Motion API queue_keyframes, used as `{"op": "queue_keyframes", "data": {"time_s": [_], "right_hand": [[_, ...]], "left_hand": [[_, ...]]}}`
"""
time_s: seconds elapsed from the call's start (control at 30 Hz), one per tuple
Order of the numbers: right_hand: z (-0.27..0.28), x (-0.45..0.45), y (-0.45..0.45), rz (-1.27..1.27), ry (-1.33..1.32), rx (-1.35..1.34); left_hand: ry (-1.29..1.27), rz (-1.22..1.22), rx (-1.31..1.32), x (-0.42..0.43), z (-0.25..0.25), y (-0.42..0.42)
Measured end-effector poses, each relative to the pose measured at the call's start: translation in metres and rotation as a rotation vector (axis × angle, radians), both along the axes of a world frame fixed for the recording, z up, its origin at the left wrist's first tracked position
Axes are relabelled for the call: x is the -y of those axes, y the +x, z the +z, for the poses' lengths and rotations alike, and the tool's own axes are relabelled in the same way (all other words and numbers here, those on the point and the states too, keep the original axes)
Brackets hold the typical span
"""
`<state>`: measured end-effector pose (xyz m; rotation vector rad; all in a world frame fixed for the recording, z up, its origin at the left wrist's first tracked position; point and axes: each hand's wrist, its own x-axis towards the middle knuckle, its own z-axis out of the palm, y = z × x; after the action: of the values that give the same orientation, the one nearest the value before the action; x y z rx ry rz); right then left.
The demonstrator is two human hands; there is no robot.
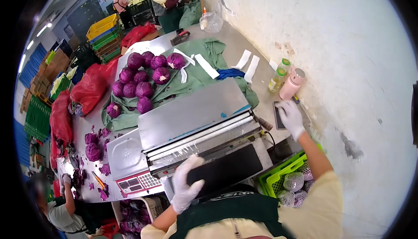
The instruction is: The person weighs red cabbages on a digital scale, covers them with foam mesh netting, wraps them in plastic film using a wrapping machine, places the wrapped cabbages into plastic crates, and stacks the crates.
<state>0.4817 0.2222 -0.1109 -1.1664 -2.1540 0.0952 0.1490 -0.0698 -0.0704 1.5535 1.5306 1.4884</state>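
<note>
My left hand (187,184), in a white glove, is over the near left edge of the wrapping machine (196,112), beside its black plate (230,169). Its thumb and fingers are spread and nothing is in them. At the right, my gloved right hand (291,118) rests on a dark flat object (279,116) near the wall; its fingers are partly extended. A pink bottle (292,83) stands just beyond that hand, next to two bottles with green caps (277,80). Clear film lies across the machine's roller.
Purple cabbages (141,76) lie on a green cloth (209,47). A scale (137,182) sits left of the machine. Below right is a green crate (272,179) of netted produce. A co-worker (65,208) is at the lower left; others stand at the back. A wall bounds the right.
</note>
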Motion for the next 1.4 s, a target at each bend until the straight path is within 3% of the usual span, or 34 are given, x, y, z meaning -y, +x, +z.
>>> {"op": "queue_keyframes", "data": {"time_s": [0.1, 0.17, 0.2, 0.27, 0.4, 0.53, 0.6, 0.7, 0.73, 0.8, 0.83, 0.9, 0.93, 1.0, 1.07, 1.13, 1.17, 1.2, 1.27, 1.33, 1.4], "right_hand": [[-0.017, -0.105, -0.055, 0.062, -0.022, 0.117], [-0.035, -0.168, -0.092, 0.036, -0.116, 0.417], [-0.041, -0.194, -0.107, 0.067, -0.109, 0.411], [-0.053, -0.239, -0.128, 0.010, -0.204, 0.665], [-0.071, -0.279, -0.144, -0.058, -0.142, 0.949], [-0.135, -0.324, -0.146, -0.071, -0.145, 0.996], [-0.136, -0.330, -0.156, -0.065, -0.168, 1.052], [-0.106, -0.313, -0.157, -0.023, 0.175, 0.756], [-0.086, -0.307, -0.159, -0.021, 0.180, 0.759], [-0.041, -0.293, -0.168, 0.169, 0.661, 0.447], [-0.022, -0.287, -0.173, 0.172, 0.669, 0.451], [0.014, -0.266, -0.181, 0.243, 0.322, 0.406], [0.034, -0.245, -0.189, 0.242, 0.329, 0.412], [0.074, -0.193, -0.213, 0.209, -0.139, 0.094], [0.085, -0.158, -0.223, 0.283, -0.143, 0.039], [0.080, -0.132, -0.245, 0.452, -0.350, -0.006], [0.068, -0.116, -0.257, 0.557, -0.252, -0.191], [0.067, -0.100, -0.268, 0.609, -0.273, -0.182], [0.077, -0.067, -0.291, 0.579, -0.394, 0.079], [0.067, -0.037, -0.316, 0.602, -0.389, 0.108], [0.059, -0.018, -0.335, 0.601, -0.371, 0.147]], "left_hand": [[0.039, 0.192, 0.045, 0.004, 0.006, -0.009], [0.006, 0.324, 0.071, 0.006, 0.006, -0.012], [-0.039, 0.382, 0.109, 0.007, 0.006, -0.013], [-0.058, 0.505, 0.063, 0.004, 0.004, -0.016], [-0.093, 0.569, 0.087, -0.003, 0.021, -0.012], [-0.109, 0.661, -0.020, -0.011, 0.022, -0.015], [-0.142, 0.690, -0.020, -0.010, 0.019, -0.016], [-0.147, 0.676, -0.075, -0.013, 0.020, -0.017], [-0.137, 0.651, -0.072, -0.012, 0.018, -0.018], [-0.111, 0.639, -0.079, -0.011, 0.017, -0.022], [-0.078, 0.615, -0.084, -0.009, 0.014, -0.025], [-0.024, 0.563, -0.081, -0.006, 0.017, -0.028], [-0.018, 0.563, -0.074, -0.003, 0.016, -0.030], [-0.020, 0.536, -0.023, 0.002, 0.009, -0.037], [-0.050, 0.515, -0.051, 0.008, 0.004, -0.049], [-0.106, 0.461, 0.031, 0.011, 0.015, -0.057], [-0.105, 0.419, -0.026, 0.014, 0.018, -0.067], [-0.109, 0.382, -0.083, 0.018, 0.019, -0.079], [-0.019, 0.347, -0.205, 0.026, 0.026, -0.106], [0.017, 0.350, -0.286, 0.035, 0.022, -0.141], [-0.008, 0.375, -0.069, 0.043, 0.006, -0.178]]}}
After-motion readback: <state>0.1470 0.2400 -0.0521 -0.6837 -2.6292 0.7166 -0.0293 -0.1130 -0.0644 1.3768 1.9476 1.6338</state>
